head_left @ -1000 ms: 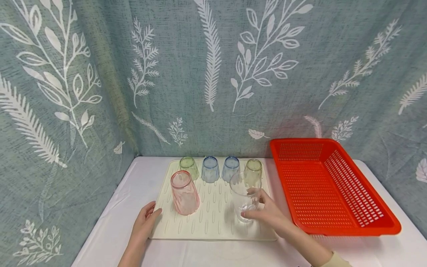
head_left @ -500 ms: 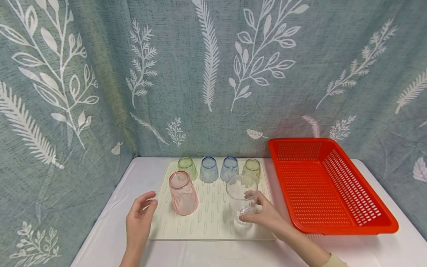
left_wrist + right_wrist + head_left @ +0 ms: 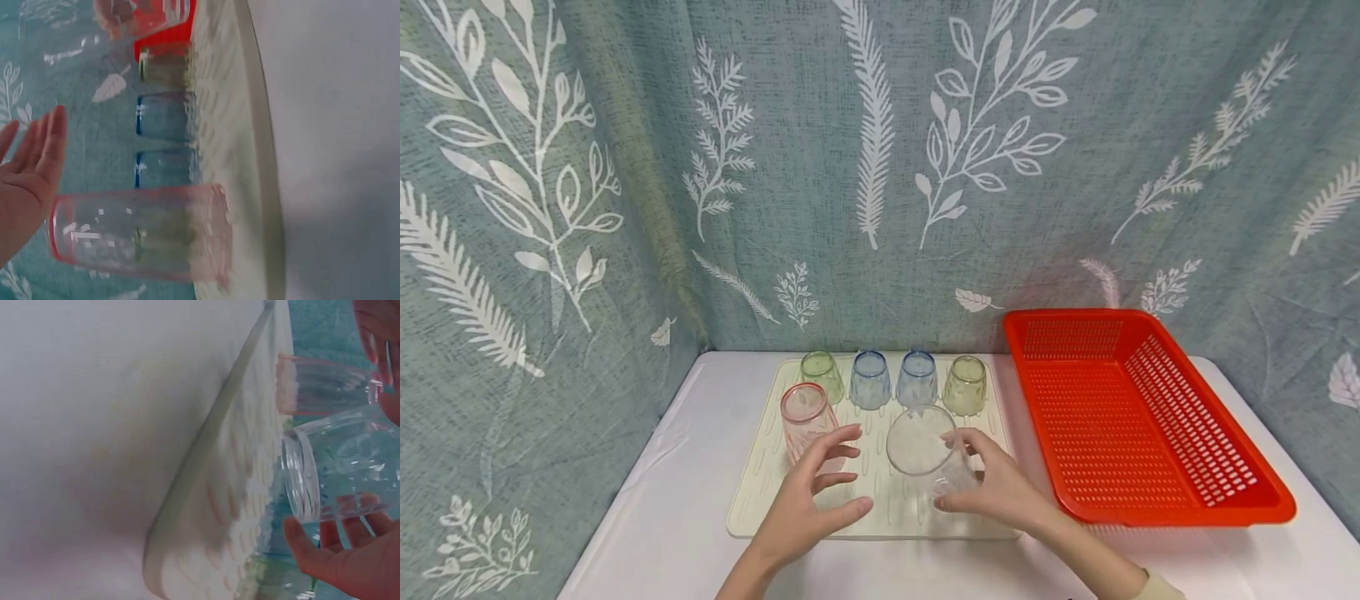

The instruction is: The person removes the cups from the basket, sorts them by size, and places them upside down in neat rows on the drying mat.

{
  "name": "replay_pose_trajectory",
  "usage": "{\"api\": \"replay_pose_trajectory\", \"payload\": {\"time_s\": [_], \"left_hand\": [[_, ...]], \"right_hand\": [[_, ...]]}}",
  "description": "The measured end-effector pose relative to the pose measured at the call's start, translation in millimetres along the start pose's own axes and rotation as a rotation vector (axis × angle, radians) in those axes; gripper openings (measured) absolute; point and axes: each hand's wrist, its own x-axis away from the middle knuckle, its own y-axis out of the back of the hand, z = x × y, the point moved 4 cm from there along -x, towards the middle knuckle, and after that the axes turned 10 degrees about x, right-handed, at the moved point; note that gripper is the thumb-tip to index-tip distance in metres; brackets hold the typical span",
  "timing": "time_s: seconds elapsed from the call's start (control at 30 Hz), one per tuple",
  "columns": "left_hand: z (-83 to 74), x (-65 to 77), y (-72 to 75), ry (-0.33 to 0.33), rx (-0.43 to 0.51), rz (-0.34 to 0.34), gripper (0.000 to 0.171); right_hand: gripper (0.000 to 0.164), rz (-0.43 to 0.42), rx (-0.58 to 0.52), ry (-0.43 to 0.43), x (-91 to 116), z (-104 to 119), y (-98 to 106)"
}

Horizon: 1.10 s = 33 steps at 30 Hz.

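Note:
My right hand (image 3: 996, 492) holds a large clear glass (image 3: 931, 454) by its side, thumb and fingers curled round it near the base. The glass is tilted over the mat, its mouth leaning left toward my left hand; the right wrist view shows its thick base (image 3: 301, 478). My left hand (image 3: 808, 504) is open with fingers spread, between the pink glass (image 3: 805, 412) and the clear one, holding nothing. From the head view it partly covers the pink glass, which stands on the cream ribbed mat (image 3: 756, 500).
Along the mat's back edge stand two blue glasses (image 3: 870, 381), (image 3: 917, 381) between a green glass (image 3: 822, 375) and a yellow-green glass (image 3: 966, 386). A red perforated basket (image 3: 1120, 425) sits to the right on the white table (image 3: 662, 475). A leaf-patterned curtain (image 3: 820, 167) hangs behind.
My left hand has moved from the mat's left edge rightward, in front of the pink glass. The clear glass in my right hand has tipped from near upright to leaning left.

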Motion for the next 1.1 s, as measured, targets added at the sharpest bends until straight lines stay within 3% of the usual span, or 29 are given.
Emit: {"api": "replay_pose_trajectory", "payload": {"time_s": [0.27, 0.53, 0.7, 1.1], "left_hand": [[1.2, -12.4, -20.1, 0.057, -0.075, 0.029, 0.092], [-2.4, -16.7, -29.8, 0.08, -0.17, 0.037, 0.094], [-1.9, -17.7, -32.4, 0.064, -0.213, 0.043, 0.093], [3.5, -16.4, -34.0, 0.022, -0.194, 0.033, 0.084]], "right_hand": [[0.078, -0.034, 0.204, 0.072, 5, 10, 3], [0.075, -0.068, 0.346, 0.169, 8, 19, 1], [0.075, -0.072, 0.385, 0.188, 9, 22, -1], [0.077, -0.072, 0.397, 0.204, 11, 22, -3]]}}
